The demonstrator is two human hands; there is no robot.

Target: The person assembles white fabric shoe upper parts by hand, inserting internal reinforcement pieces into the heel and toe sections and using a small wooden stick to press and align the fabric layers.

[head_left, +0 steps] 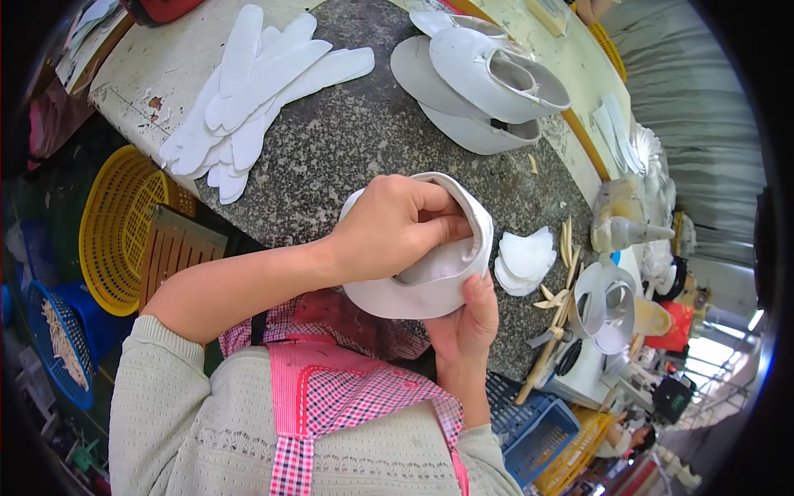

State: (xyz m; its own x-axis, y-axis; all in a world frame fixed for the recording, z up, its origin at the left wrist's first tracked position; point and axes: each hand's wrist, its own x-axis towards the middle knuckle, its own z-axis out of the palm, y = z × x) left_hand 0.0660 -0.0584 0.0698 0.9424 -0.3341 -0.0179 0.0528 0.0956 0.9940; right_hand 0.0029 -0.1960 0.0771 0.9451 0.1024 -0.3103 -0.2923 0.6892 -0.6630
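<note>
A white shoe upper (426,299) is held up over the near edge of the speckled stone slab. My left hand (385,227) reaches across its top, with thumb and fingers bent into the opening at the collar; the fingertips are partly hidden inside. From below and the right, my right hand (467,318) grips the upper's side, thumb against the outer wall. To the right of it, small curved white pieces (525,263) lie in an overlapping pile. Farther off on the slab, more white shoe uppers (488,78) are stacked together.
Long white insole-shaped pieces (248,99) fan out at the far left. Thin wooden strips (566,248), a hammer (552,335) and a nozzled bottle (633,233) are on the right. Yellow basket (124,231) and blue basket (62,343) stand lower left; a blue crate (542,442) lower right.
</note>
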